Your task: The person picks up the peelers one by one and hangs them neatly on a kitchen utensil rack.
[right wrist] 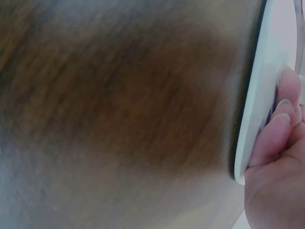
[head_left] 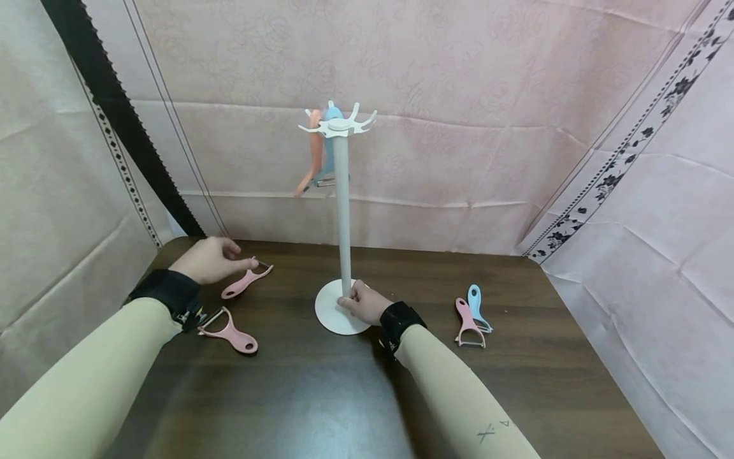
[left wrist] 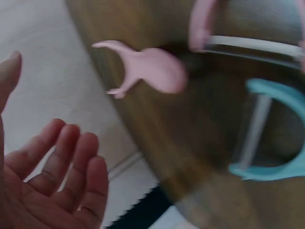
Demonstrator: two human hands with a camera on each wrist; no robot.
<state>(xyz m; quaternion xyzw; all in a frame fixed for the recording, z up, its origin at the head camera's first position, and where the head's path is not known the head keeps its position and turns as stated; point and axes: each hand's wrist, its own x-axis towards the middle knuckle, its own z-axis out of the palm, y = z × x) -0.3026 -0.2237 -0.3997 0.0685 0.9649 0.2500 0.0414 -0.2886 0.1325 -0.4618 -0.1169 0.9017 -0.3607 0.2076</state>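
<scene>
My left hand (head_left: 211, 260) is held above the table's left side, fingers loosely spread and nothing between them; its palm (left wrist: 52, 191) shows in the left wrist view. Beside its fingertips lies a pink peeler (head_left: 243, 284). A second pink peeler (head_left: 232, 335) lies nearer, close to the wrist, and a light blue peeler (left wrist: 290, 93) shows in the left wrist view. My right hand (head_left: 367, 303) holds the white hanging rack (head_left: 342, 210) at the foot of its pole, curled fingers resting on the round base (right wrist: 259, 105). Orange (head_left: 316, 143) and blue peelers (head_left: 328, 159) hang from its hooks.
At the right of the brown table (head_left: 516, 395) lie a pink peeler (head_left: 466, 312) and a blue peeler (head_left: 474, 299), overlapping. Pale patterned cloth (head_left: 459, 159) stands behind and on both sides. The rack's other hooks (head_left: 364, 121) stick out to the right.
</scene>
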